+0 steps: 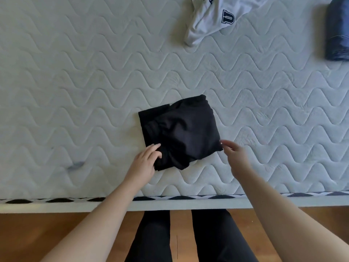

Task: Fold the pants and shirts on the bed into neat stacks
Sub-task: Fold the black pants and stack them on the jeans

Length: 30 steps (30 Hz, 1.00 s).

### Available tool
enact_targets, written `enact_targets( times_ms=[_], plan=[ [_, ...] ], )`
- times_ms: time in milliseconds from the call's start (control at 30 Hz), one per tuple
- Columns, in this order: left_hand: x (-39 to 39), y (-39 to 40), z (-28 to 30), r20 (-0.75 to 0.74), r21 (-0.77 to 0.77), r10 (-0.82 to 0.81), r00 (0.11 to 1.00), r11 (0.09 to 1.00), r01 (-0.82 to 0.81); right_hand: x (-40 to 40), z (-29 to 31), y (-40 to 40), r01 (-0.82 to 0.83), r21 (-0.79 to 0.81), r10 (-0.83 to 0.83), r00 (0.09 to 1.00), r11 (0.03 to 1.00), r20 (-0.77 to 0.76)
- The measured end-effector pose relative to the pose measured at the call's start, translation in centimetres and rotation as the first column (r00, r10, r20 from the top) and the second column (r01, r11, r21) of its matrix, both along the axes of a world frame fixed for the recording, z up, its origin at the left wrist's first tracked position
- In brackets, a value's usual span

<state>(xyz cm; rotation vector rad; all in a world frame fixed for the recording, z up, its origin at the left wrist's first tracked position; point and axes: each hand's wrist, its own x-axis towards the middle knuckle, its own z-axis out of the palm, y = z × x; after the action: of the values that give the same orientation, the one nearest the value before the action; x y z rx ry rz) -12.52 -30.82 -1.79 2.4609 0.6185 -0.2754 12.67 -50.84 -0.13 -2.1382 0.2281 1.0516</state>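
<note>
- The bare quilted mattress [94,82] fills most of the view, white with wavy stitched lines, and its near edge carries a band of black-and-white trim.
- A strip of wooden floor [37,233] shows below that edge, with the person's two legs in dark trousers standing on it.
- A black garment [185,129] lies folded into a rough, slightly rumpled square on the mattress, near its front edge and about midway across.
- A white shirt [207,19] with a dark blue letter patch lies crumpled and unfolded at the far side, well apart from the black garment and partly cut off by the top of the view.
- A folded blue garment [338,31], which looks like denim, sits at the far right and is cut by the frame edge.
- The left hand [145,159] rests on the near left corner of the black garment, its fingers fairly straight and laid flat on the cloth.
- The right hand [234,152] is at the garment's near right corner, fingers extended and relaxed, the tips just touching the edge; it grips nothing.
</note>
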Motion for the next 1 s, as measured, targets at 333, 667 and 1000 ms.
enact_targets(
  times_ms=[333, 667, 1000],
  plan=[
    [5.3, 1.8, 1.4, 0.119, -0.197, 0.537, 0.835, 0.837, -0.51, -7.1, 0.1, 3.9, 0.265, -0.005, -0.236, 0.849, 0.964, -0.473],
    [8.0, 4.5, -0.3, -0.283, -0.407, 0.868, 0.407, 0.276, -0.871, -7.4, -2.4, 8.9, 0.615, 0.091, -0.451, 0.664, 0.784, -0.597],
    [8.5, 4.5, 1.5, 0.133, -0.099, 0.663, 0.737, 0.749, -0.656, -6.6, -3.2, 5.3, 0.71, 0.06, -0.472, 0.526, 0.701, -0.707]
  ],
)
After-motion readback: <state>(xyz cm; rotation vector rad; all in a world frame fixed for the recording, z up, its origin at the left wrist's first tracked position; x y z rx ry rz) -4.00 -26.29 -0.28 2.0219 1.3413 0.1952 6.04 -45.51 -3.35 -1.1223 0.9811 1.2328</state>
